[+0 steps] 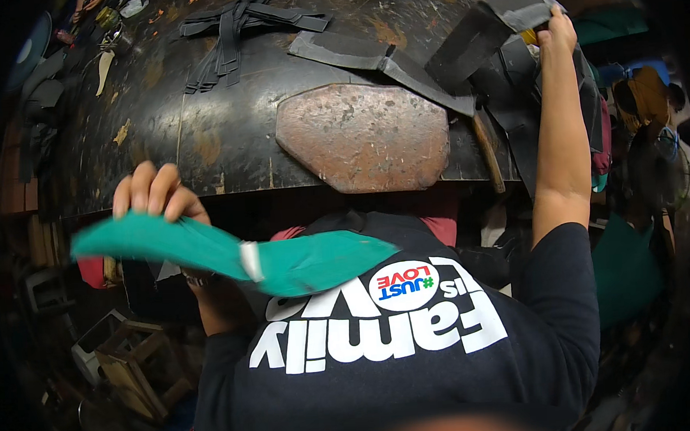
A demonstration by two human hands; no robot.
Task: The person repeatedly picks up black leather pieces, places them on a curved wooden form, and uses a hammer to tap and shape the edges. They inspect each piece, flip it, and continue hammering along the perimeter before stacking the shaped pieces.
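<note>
My left hand [157, 196] is closed over the upper edge of a long green bundle of flat material [324, 259]. A white band [250, 260] wraps the bundle's middle, and its outer end is slightly blurred. The bundle hangs in front of my chest, off the table's near edge. At the far right, my outstretched right hand [558, 34] pinches the end of a wide black strip with a grey edge [518, 13]. Left of that strip, a long dark piece with a grey border [352, 53] lies bent across the tabletop.
A worn, many-sided slab [368, 136] rests at the near edge of the dark table [153, 120]. Beside it lies a wooden handle [488, 153]. Stacked black strips [230, 38] cross at the back. A wooden stool [138, 359] stands low on the left.
</note>
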